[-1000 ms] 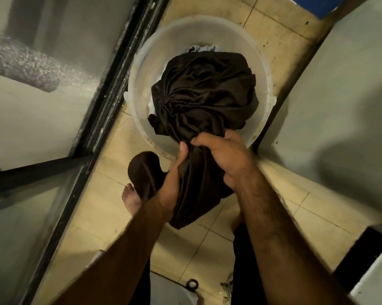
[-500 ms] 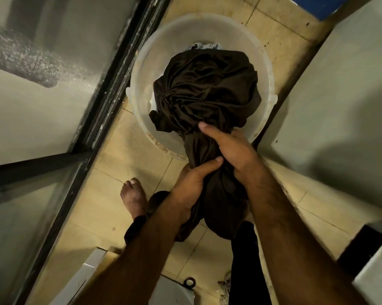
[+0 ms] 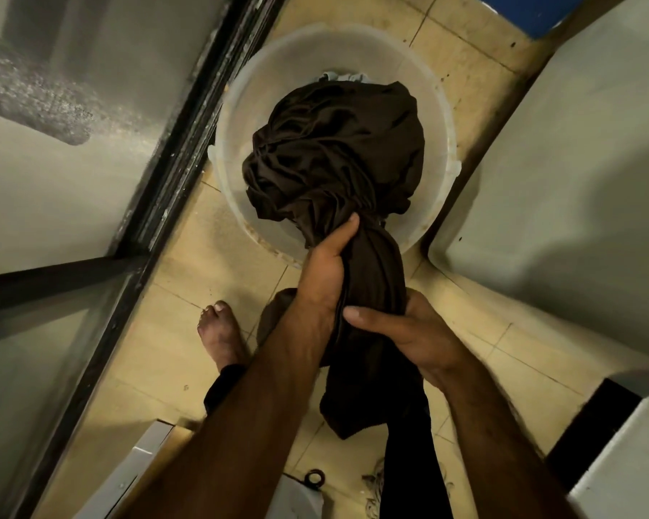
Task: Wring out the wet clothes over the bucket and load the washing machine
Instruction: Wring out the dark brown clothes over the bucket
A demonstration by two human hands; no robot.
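- Tail of the dark brown garment point(image 3: 375, 264) hangs loose below both hands, over the tiled floor point(image 3: 158, 368) rather than the bucket, so drips there would miss.
- Right grip point(image 3: 409, 331) is curled round the twisted neck of the cloth, nearer the body.
- Left grip point(image 3: 326, 271) clamps it just above, thumb up, probably set to twist against the other.
- Bulk of the garment bunches over the translucent bucket point(image 3: 441, 118), where squeezed water would fall.
- Pale blue-grey cloth point(image 3: 340, 76) lies beneath it, at the far wall.
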